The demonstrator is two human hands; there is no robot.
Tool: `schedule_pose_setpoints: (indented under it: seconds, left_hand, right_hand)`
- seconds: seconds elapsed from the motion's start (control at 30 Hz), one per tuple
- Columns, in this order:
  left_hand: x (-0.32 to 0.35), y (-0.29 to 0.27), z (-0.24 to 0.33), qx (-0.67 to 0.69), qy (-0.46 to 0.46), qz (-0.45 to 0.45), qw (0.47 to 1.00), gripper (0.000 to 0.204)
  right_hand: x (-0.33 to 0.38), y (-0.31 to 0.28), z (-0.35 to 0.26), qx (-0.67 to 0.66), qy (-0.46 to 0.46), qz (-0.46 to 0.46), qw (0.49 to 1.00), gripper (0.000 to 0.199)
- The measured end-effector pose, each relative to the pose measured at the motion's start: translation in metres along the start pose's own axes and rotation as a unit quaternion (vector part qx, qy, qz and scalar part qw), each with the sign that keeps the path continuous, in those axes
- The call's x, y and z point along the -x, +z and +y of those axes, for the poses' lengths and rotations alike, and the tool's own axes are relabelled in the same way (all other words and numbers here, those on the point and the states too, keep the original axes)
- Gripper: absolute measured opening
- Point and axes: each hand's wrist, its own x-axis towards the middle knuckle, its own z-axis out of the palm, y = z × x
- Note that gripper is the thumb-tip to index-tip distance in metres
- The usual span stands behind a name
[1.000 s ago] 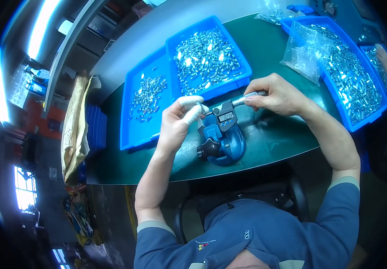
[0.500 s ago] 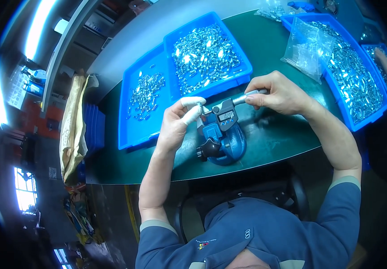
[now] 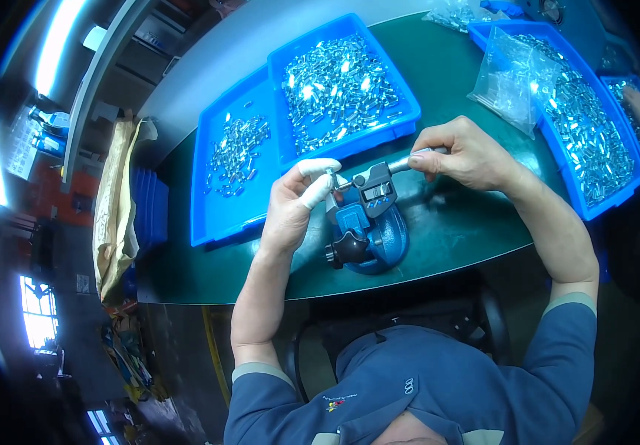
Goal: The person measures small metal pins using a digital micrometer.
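Observation:
A digital micrometer (image 3: 376,195) sits clamped in a blue stand (image 3: 388,239) with a black knob, near the front edge of the green table. My right hand (image 3: 472,156) has its thumb and fingers closed round the micrometer's thimble (image 3: 427,153), at the right end. At the measuring jaws, my left hand (image 3: 290,204) pinches a small shiny metal part (image 3: 331,175) between thumb and forefinger. Both those fingertips wear white covers, which hide much of the part. Whether the jaws touch it I cannot tell.
Behind the micrometer stands a blue tray (image 3: 407,127) full of small metal parts, overlapping another blue tray (image 3: 205,211) with fewer parts. At right, a clear plastic bag (image 3: 509,85) lies over a third filled tray (image 3: 600,209). Brown paper sacking (image 3: 116,215) hangs at left.
Both hands keep nearly the same place and grip on the part and thimble. The view has shifted slightly, so the left trays appear a little further left.

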Motion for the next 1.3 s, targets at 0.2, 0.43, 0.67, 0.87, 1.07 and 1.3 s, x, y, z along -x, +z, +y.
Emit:
schedule_pose_setpoints:
  seconds: [0.2,0.43,0.67,0.87,1.07,1.3]
  left_hand:
    - [0.000,0.001,0.002,-0.001,0.000,-0.005,1.000,0.025]
    - [-0.001,0.000,0.000,0.006,-0.002,-0.007,1.000,0.026]
    - [-0.001,-0.001,0.000,0.006,-0.008,-0.010,1.000,0.026]
    - [-0.001,0.000,0.001,0.006,0.000,-0.008,1.000,0.025]
    - [-0.006,-0.005,0.006,-0.028,0.037,0.027,0.999,0.024]
    - [-0.030,-0.062,0.040,-0.463,0.262,0.308,0.789,0.025]
  right_hand:
    - [0.000,0.000,0.001,0.000,0.001,-0.001,1.000,0.028]
    - [0.000,0.000,-0.001,0.002,0.003,0.002,1.000,0.027]
    - [0.001,0.000,-0.001,-0.002,0.005,0.003,1.000,0.029]
    - [0.001,0.001,0.000,-0.006,0.001,0.000,1.000,0.027]
    - [0.003,-0.001,-0.001,0.039,-0.016,0.016,0.999,0.027]
    - [0.003,-0.001,-0.005,0.027,0.001,0.007,1.000,0.030]
